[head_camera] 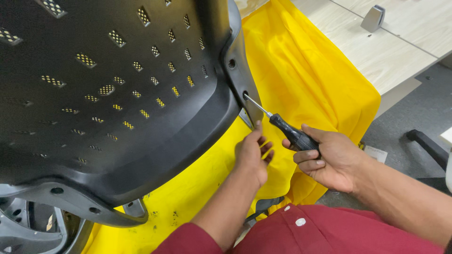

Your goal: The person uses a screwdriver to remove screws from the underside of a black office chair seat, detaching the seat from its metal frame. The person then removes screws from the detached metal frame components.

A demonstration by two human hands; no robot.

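A large black perforated plastic chair shell (108, 94) lies on a yellow cloth (301, 70). My right hand (329, 160) grips a black-handled screwdriver (292, 134); its metal tip sits in a hole (245, 95) on the shell's right rim. My left hand (254, 153) reaches up under that rim, fingers partly curled, fingertips touching a metal bracket (245, 118) just below the hole. It holds nothing that I can see.
A light wooden desk top (376, 47) carries the yellow cloth, with a small grey metal clip (373, 18) on it. Grey carpet and a black chair base leg (426, 143) lie at the right. Grey chair-frame parts (28, 221) show at the lower left.
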